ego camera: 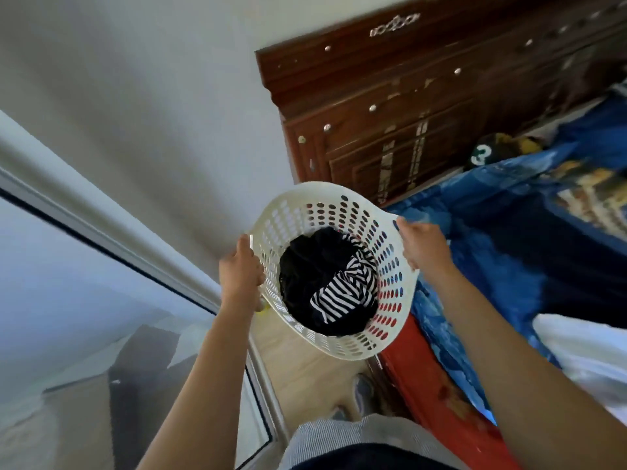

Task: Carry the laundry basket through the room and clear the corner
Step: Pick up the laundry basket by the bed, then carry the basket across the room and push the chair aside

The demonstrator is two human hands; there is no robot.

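The left hand (241,269) clamps on the near-left rim of the laundry basket (334,271), and the right hand (423,247) clamps on its far-right rim, so the basket hangs in the air between both outstretched arms, tilted with its mouth toward the camera. Right of the basket lies the bed (529,239) under a blue patterned cover, with a red side panel (434,385) just below the basket. Beyond the basket stands a dark wooden wardrobe (424,96) with metal studs. Left of the basket runs a white wall (135,113), and lower left a glass door (84,300). Under the basket is light wood floor (305,371). Inside the basket sit dark clothes (305,266) and a black-and-white striped garment (342,286).
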